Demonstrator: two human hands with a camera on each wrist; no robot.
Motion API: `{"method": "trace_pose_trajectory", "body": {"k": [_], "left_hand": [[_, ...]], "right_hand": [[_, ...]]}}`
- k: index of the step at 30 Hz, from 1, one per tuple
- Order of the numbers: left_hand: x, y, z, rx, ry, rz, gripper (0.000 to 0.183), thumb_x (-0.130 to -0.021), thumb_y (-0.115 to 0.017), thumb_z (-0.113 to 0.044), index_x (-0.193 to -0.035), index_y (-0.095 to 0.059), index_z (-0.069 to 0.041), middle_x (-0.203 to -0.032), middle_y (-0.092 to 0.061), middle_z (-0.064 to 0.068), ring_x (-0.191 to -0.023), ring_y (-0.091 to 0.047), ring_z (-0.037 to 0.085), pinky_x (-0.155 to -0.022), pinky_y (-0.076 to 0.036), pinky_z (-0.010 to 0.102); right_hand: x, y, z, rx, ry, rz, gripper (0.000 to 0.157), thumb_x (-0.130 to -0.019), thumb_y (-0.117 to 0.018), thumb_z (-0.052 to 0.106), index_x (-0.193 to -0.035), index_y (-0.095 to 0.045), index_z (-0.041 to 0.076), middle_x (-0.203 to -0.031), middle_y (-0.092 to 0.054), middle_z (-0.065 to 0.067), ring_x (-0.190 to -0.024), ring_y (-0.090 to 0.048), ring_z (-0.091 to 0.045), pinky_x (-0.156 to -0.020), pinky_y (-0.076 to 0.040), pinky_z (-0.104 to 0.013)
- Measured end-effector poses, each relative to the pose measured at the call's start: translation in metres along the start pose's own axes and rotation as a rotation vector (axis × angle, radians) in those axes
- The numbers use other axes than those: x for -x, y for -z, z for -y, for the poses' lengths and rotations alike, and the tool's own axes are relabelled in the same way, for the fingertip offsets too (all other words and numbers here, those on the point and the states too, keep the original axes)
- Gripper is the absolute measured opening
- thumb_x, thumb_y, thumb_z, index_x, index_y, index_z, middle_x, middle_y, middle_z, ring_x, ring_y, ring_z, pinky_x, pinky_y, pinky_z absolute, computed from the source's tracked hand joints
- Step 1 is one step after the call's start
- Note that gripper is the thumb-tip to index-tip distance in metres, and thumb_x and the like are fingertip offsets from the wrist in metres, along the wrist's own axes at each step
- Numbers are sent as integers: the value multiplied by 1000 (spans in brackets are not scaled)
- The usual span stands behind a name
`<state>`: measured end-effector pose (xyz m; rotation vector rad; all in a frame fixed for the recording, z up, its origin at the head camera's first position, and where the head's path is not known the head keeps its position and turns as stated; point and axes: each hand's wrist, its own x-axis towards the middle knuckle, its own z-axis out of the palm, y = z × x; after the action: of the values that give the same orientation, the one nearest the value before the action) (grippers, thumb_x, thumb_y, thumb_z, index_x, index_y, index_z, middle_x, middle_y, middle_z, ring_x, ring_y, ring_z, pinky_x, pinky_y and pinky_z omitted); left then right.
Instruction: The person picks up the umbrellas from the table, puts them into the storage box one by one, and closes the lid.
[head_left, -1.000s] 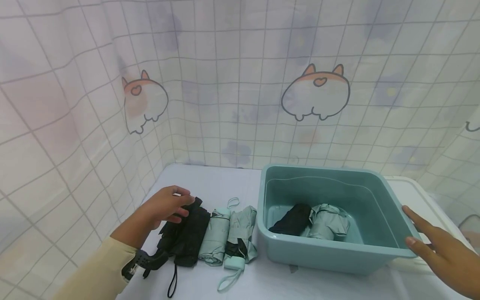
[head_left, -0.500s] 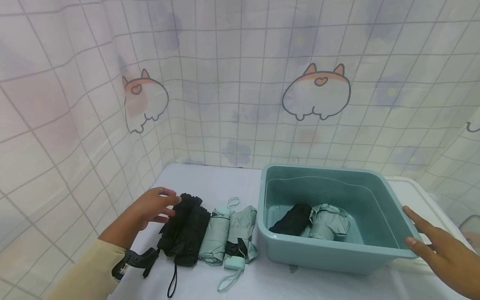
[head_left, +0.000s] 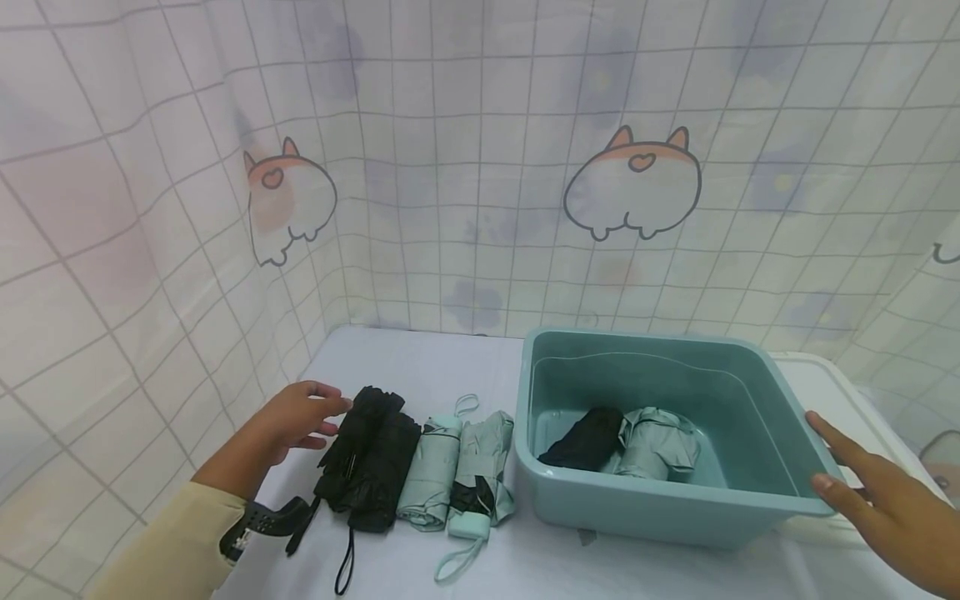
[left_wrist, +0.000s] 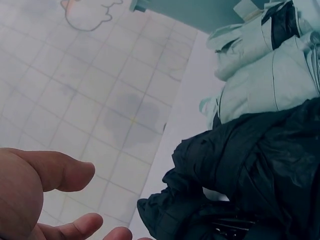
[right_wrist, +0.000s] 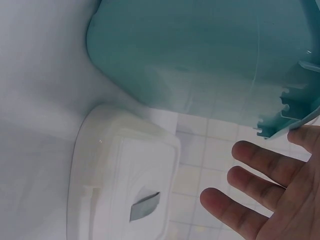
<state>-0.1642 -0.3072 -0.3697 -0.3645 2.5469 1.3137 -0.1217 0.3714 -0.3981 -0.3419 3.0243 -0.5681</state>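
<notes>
My left hand (head_left: 300, 421), fingers loosely bent and holding nothing, hovers just left of a folded black umbrella (head_left: 358, 442). A second black umbrella (head_left: 390, 475) lies against it. To their right are two folded mint-green umbrellas, one plain (head_left: 431, 479) and one with a dark patch and strap loop (head_left: 482, 454). My right hand (head_left: 885, 500) touches the right rim of a teal plastic bin (head_left: 637, 504); in the right wrist view its fingers (right_wrist: 255, 190) are straight and spread. Inside the bin lie a black umbrella (head_left: 587, 440) and a mint one (head_left: 658, 442).
Behind and right of the bin sits a white lidded box (right_wrist: 135, 170) with a grey tab. A white cloth (head_left: 420, 354) covers the table. Grid-patterned curtains (head_left: 465, 167) with cartoon animals close in the back and left sides.
My left hand has drawn back leftward from the leftmost black umbrella, letting go of it, and its top end now shows uncovered. The right hand and the bin stay put.
</notes>
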Motion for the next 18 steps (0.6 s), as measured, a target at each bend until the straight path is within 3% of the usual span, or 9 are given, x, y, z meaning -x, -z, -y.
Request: {"method": "trace_pose_trajectory", "body": {"k": [18], "left_hand": [[-8, -1, 19, 30, 64, 5, 60, -102, -62, -31, -141, -42, 9, -140, -50, 33, -116, -59, 45, -94, -55, 53]], "right_hand": [[0, 2, 2, 2, -8, 5, 81, -109, -45, 39, -163, 7, 8, -141, -31, -53, -99, -56, -71, -60, -52, -72]]}}
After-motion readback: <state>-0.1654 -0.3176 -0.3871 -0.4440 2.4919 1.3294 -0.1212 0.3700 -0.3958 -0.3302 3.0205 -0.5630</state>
